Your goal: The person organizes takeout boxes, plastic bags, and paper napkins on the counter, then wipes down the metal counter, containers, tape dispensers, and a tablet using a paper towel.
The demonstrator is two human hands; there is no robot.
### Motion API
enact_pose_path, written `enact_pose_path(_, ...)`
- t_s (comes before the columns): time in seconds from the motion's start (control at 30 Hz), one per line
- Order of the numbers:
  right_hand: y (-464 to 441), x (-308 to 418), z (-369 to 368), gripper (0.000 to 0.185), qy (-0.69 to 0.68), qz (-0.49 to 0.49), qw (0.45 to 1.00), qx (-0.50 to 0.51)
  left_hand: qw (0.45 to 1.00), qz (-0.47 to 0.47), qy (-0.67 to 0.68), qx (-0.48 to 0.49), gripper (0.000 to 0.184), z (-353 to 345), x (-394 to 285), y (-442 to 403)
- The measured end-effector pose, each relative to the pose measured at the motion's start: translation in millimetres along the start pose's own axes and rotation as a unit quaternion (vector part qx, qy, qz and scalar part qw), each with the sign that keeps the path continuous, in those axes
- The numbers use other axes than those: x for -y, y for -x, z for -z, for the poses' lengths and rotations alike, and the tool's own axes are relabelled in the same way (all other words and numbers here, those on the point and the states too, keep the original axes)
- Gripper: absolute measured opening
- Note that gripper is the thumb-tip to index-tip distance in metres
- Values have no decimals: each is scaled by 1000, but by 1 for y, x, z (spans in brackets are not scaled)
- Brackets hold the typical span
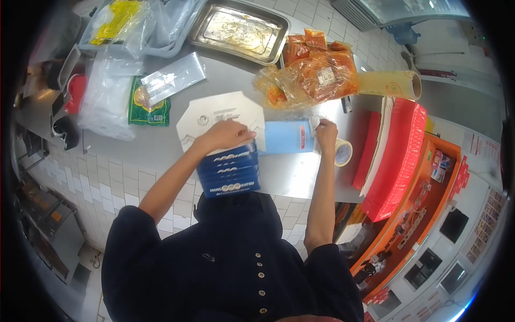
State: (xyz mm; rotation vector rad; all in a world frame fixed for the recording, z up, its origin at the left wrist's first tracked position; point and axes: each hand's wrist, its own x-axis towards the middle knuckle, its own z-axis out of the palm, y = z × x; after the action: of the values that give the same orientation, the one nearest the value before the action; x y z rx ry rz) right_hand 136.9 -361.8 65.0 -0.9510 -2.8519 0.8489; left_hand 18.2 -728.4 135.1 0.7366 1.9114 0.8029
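Observation:
A stack of cardboard packaging, with a white top (220, 107) and blue printed sides, extends over the table's near edge. My left hand (225, 135) lies across its near part, fingers curled onto the cardboard. To the right sits a light blue flat pack (287, 137) with a red-and-white label. At its right end my right hand (326, 131) is closed on a crumpled white piece (315, 122), which looks like tissue or cloth. A roll of tape (343, 152) is just below and right of this hand.
A metal tray (238, 31) stands at the back beside a blue-grey bin (171, 49) of plastic bags. Bagged orange food (322, 75) and a yellowish roll (389, 85) lie back right. Red boxes (394, 161) stand right; a green packet (150, 110) and clear bags (107, 96) lie left.

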Motion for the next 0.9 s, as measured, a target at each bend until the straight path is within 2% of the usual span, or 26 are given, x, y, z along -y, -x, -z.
enact_pose_path(0.03,9,6,11,29,6,-4,1000,-2,999,22,25,-15,56,-6,3,6)
enact_pose_path(0.1,22,16,30,29,13,-91,991,101,996,61,67,-27,62,-7,5,18)
enact_pose_path(0.13,23,13,28,29,16,-95,990,99,996,58,69,-23,62,-10,10,21)
enact_pose_path(0.2,20,5,20,29,-220,-153,962,-59,995,62,50,-61,64,-16,23,29)
enact_pose_path(0.27,8,11,10,32,-269,-184,941,-92,997,65,42,-29,67,-12,26,33)
enact_pose_path(0.33,-12,3,-16,33,-431,-239,858,-144,996,39,4,-74,60,-11,26,35)
enact_pose_path(0.37,-21,4,-22,33,-432,-238,858,-145,996,38,3,-75,60,-10,24,35)
enact_pose_path(0.43,-28,21,-32,38,-467,-273,839,-51,996,-6,-40,-82,56,-6,20,31)
enact_pose_path(0.47,-26,27,-36,38,-467,-271,840,-51,996,-7,-40,-84,56,-6,19,29)
enact_pose_path(0.53,-26,39,-46,45,-593,-231,771,41,996,-10,-59,-60,50,-8,22,22)
enact_pose_path(0.6,-20,52,-52,49,-587,-244,769,73,996,-13,-64,-58,49,-10,28,18)
enact_pose_path(0.7,-11,85,-55,35,-629,-314,711,17,996,-21,-62,-55,46,-12,35,15)
enact_pose_path(0.9,-21,69,-79,32,-630,-288,721,17,997,-23,-36,-58,43,-12,41,16)
